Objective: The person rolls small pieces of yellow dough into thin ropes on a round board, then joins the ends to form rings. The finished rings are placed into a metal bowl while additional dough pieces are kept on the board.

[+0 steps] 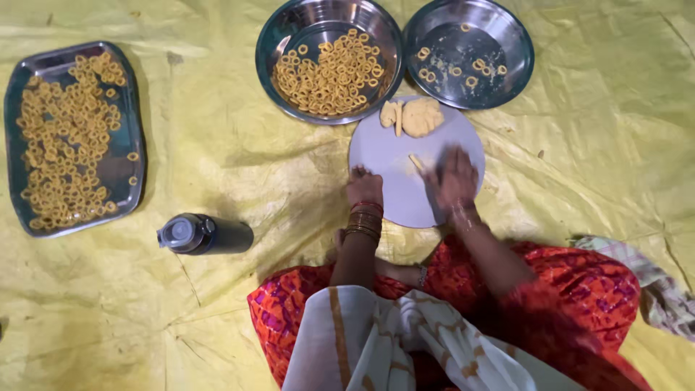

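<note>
Both hands are working on a round white board (405, 195) lying on a yellow sheet (217, 304) spread over the floor. Her right hand (455, 177) is lying flat and open, palm down, blurred with motion, pressing on a thin strip of dough (415, 162), apparently rolling it against the board. Her left hand (364, 187) is resting at the board's near left edge, fingers curled loosely and holding nothing that can be seen, likely steadying the board. Bangles (363, 221) are circling that wrist.

At the board's far edge, a dough lump (422, 116) and a few cut pieces (392, 114) are sitting within easy reach of the rolling spot. Just beyond the board, two round steel bowls are standing side by side and touching it: the left bowl (269, 43) is holding a heap of small dough rings (329, 72), and the right bowl (515, 43) is holding only a few rings. Well apart, far left, a rectangular steel tray (14, 130) is carrying many more rings spread in a single layer. A dark bottle (206, 234) is lying on its side on the sheet, left of the person's knee. A checked cloth (651, 279) is lying at the right. The person is sitting on the floor in red and white clothing.
</note>
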